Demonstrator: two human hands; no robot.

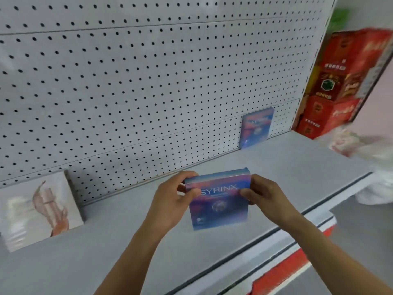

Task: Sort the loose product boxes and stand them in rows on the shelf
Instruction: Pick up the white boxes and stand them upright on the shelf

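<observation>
A blue and purple box marked SYRINX [219, 206] stands upright near the middle of the grey shelf [276, 167], held from both sides. My left hand [172, 201] pinches its left edge with thumb in front. My right hand [268, 199] pinches its right edge. A second box of the same blue and purple kind [256, 127] stands against the pegboard at the back right. A white box with a pinkish figure [38, 209] leans against the pegboard at the left.
White pegboard back wall [148, 81] rises behind the shelf. Stacked red cartons [344, 81] stand past the shelf's right end, with a white plastic bag [365, 158] below them. The shelf's front edge carries a red strip [282, 271].
</observation>
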